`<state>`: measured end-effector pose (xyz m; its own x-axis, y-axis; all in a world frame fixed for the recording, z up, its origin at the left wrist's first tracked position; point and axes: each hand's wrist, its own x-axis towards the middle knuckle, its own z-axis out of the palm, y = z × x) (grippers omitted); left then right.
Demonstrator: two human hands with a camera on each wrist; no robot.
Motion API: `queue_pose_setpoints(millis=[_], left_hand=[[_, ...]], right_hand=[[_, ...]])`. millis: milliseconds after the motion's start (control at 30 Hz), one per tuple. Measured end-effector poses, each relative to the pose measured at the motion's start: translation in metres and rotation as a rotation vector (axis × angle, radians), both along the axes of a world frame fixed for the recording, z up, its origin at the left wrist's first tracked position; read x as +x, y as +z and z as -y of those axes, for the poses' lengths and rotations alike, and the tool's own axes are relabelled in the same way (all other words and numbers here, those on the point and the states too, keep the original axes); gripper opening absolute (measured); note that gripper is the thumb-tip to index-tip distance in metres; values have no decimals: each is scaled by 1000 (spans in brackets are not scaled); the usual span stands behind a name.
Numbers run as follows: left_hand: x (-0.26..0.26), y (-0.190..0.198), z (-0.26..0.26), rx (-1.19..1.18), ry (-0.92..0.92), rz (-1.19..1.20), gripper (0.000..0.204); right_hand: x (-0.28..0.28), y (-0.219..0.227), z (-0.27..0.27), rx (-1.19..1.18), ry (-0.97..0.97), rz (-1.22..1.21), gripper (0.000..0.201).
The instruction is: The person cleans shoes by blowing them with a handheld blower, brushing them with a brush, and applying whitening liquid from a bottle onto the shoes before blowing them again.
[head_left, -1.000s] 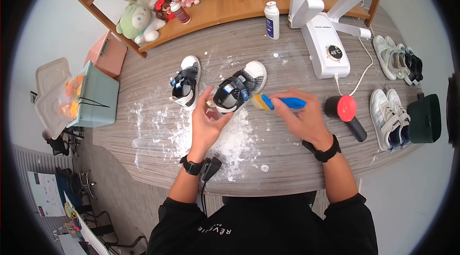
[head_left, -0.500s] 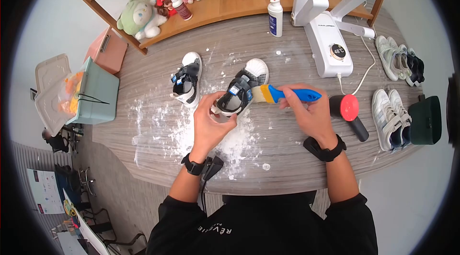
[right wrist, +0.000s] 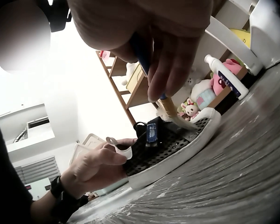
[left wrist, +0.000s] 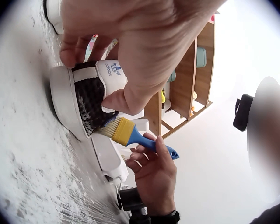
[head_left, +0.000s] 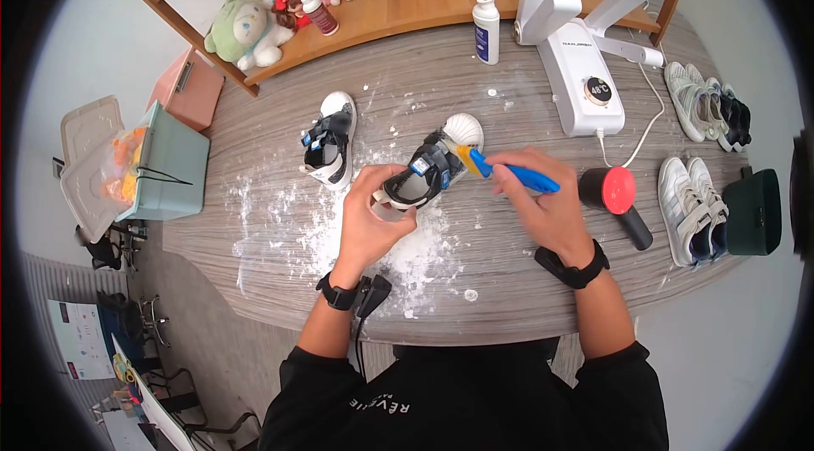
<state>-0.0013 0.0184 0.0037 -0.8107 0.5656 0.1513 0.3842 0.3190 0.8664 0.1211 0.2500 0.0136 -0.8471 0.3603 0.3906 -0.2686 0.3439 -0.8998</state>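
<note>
A black mesh sneaker (head_left: 465, 130) with a white shell toe and white sole is held at the table, its toe pointing away. My left hand (head_left: 373, 218) grips it by the heel, thumb on one side and fingers on the other. In my right hand (head_left: 543, 197) is a paintbrush (head_left: 536, 180) with a blue handle and yellow band. Its bristles touch the upper just behind the toe cap; the right wrist view shows them bent against the mesh (right wrist: 189, 135). The matching sneaker (head_left: 337, 133) stands to the left.
White powder (head_left: 415, 256) is scattered over the table around the sneakers. A white bottle (head_left: 486, 31), a white shoe dryer (head_left: 581, 82) and a red-and-black device (head_left: 612, 192) stand to the right, beyond them other shoes (head_left: 682, 205). At the back is a wooden shelf (head_left: 432, 6) with plush toys.
The brush has moved from the sneaker's right side forward to behind the toe cap. The sneaker's toe has swung slightly right and nearer; my left hand keeps its hold.
</note>
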Motion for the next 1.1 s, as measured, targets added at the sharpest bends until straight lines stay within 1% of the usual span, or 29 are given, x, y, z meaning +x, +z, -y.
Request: queue_pose_setpoints(millis=[67,100,167,200,267,300,367,400,467,500,567,600,667,700,767,800,867,900,967,1000,1067,1100], left_hand=[[-2,-2,1,22,0,32,49],[-3,-4,2,23,0,30,49],[-5,-7,2,38,-50,-126,49],[-4,-5,1,38,-51,-124,49],[1,-1,0,-25,-44,-154,50],[2,-2,0,-26,-45,-152,50],[3,-3,-1,7,-52,-166,51],[2,-4,-1,8,-52,-168,51],[-1,-5,0,36,-54,-112,51],[-1,-4,0,38,-51,-116,51],[-1,-3,0,21,-64,-125,51],[0,-2,0,19,-62,-121,51],[2,1,-2,-11,-65,-138,51],[2,0,-1,-11,-67,-136,51],[1,-2,-1,0,-65,-144,51],[0,-3,-1,0,-66,-148,51],[-1,-5,0,22,-59,-87,51],[-1,-4,1,23,-58,-88,51],[-1,-5,1,2,-77,-74,54],[-1,-5,1,2,-78,-72,54],[0,-4,-1,16,-64,-99,50],[1,-4,-1,14,-64,-98,50]], right_hand=[[-1,-5,1,-214,-30,21,15],[-4,-8,-2,-213,-31,19,15],[-10,-12,-12,-41,-326,-101,15],[-11,-11,-14,-41,-327,-99,15],[-9,-4,-16,83,-367,-119,15],[-7,-3,-16,81,-368,-116,15],[-4,-1,-14,163,-201,-60,15],[-2,-1,-13,164,-202,-62,15],[1,-1,-10,-239,-50,-20,13],[0,1,-9,-237,-47,-24,13],[-1,2,-7,-107,-210,-92,13],[-3,0,-8,-109,-208,-88,13],[-7,-4,-11,87,-288,-129,14],[-5,-4,-11,87,-290,-127,14],[0,0,-8,-146,-30,-7,15],[1,1,-7,-145,-31,-11,15],[1,4,-4,-307,-107,-32,15],[-2,3,-5,-305,-107,-32,15],[-6,-2,-9,-68,-197,-75,17],[-4,0,-9,-69,-198,-74,17],[2,6,-4,-348,9,-5,18],[3,6,-3,-349,8,-4,18]])
